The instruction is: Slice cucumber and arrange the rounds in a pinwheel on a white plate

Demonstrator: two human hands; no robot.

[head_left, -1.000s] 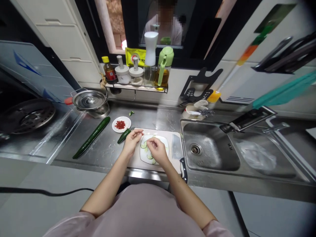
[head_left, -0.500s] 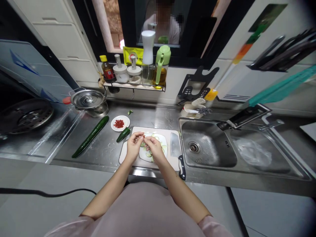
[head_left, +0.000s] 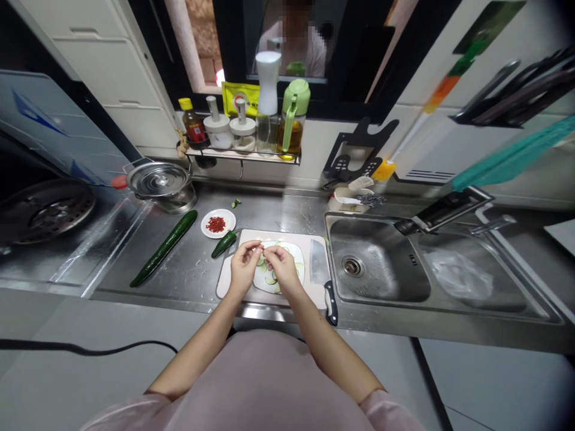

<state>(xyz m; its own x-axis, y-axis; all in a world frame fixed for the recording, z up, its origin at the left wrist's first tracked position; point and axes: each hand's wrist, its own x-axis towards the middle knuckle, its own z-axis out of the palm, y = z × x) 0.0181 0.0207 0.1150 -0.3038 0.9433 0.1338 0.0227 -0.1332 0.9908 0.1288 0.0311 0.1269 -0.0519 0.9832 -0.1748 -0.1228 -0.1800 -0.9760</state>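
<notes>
My left hand (head_left: 243,263) and my right hand (head_left: 283,268) meet fingertip to fingertip over a white plate (head_left: 294,252). Both are closed in a pinch around a small reddish piece, mostly hidden by the fingers. Thin cucumber slices (head_left: 270,278) lie spread on the plate, which rests on a pale cutting board (head_left: 239,292). At the board's right side lies a kitchen knife (head_left: 318,262) with a black handle. To the left, a small white dish (head_left: 205,231) holds many small red pieces (head_left: 215,224). A short cucumber piece (head_left: 223,244) touches the board's left edge area.
A whole cucumber (head_left: 164,248) lies on the steel counter at left, near a lidded metal pot (head_left: 159,182). A sink (head_left: 381,263) opens to the right, its faucet (head_left: 444,212) above. Bottles and jars stand on a rack (head_left: 251,157) at the back.
The view has shifted very slightly. Both hands stay in the same pinch over the plate, with only slight finger movement.
</notes>
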